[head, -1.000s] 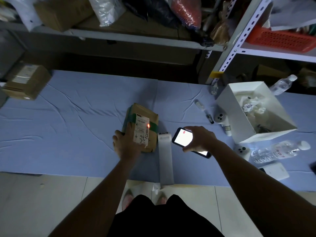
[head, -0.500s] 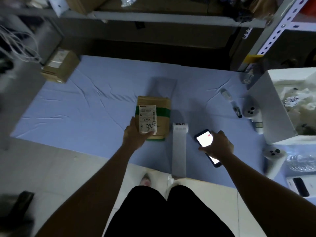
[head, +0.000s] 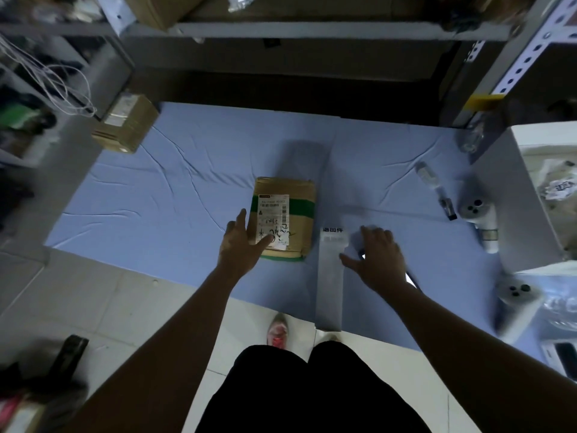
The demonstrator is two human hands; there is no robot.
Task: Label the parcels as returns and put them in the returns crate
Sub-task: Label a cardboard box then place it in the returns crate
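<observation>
Parcel is steadied by an open left hand; the label strip beside it, under the spread, empty right hand, could be creased.

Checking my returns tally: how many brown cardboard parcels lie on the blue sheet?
2: one taped parcel at the centre under the left hand, one corner parcel at the far-left edge. Others may be out of view.

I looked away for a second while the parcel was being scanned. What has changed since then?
The right hand has lowered the lit phone from beside the parcel's label to the blue cloth and now lies flat over it, fingers spread. The red scan glow on the label is gone. The left hand still rests on the brown parcel, and the label strip has stayed put.
</observation>
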